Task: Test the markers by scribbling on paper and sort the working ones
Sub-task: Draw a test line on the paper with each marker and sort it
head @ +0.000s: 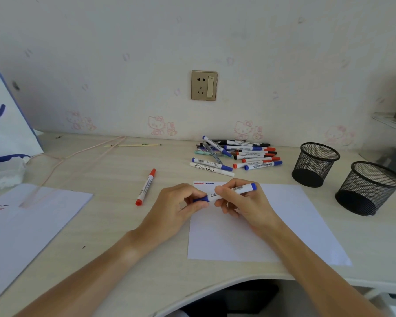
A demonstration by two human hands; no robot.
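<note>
Both hands meet over top edge of white paper sheet [284, 225] on pale wooden tabletop [114, 225]. Right hand [245, 202] grips white barrel of blue-capped marker [226, 193]; left hand [181, 202] pinches its blue cap end. Red and blue scribbles [204, 183] at sheet's top left corner. Red-capped marker [146, 186] lies alone left of sheet. Pile of mixed markers [238, 155] behind. Two black mesh pen cups [316, 164] stand right.

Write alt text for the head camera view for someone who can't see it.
Two hands hold a blue marker over a sheet of paper bearing red and blue scribbles: the left hand pinches its cap, the right hand grips its barrel. Behind lie a marker pile and two mesh cups.
</note>
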